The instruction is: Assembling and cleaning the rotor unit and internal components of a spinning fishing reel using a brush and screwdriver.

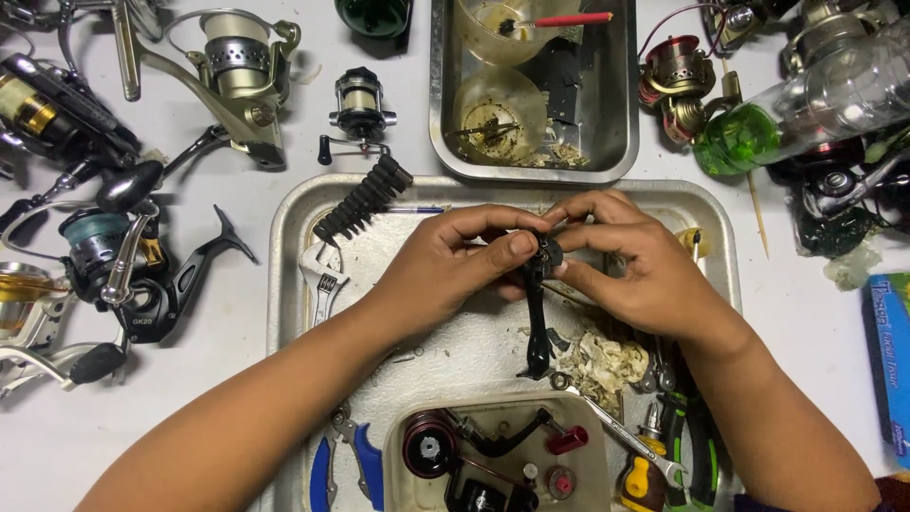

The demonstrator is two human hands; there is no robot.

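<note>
Both hands meet over a metal tray point(284, 284). My left hand point(445, 261) and my right hand point(630, 265) together grip a small black reel part point(537, 303), whose long black arm hangs down toward the tray. My left thumb presses on its top end while my right fingers pinch it from the other side. Crumpled stained tissue point(607, 365) lies just below the right hand.
In the tray lie an adjustable wrench point(322, 284), a black bit holder point(365, 199), pliers point(346, 460), a spanner point(621, 431) and a tub of reel parts point(493, 455). Behind stands a steel pan point(626, 85) with two cups. Fishing reels point(237, 66) crowd left; a bottle point(796, 104) lies right.
</note>
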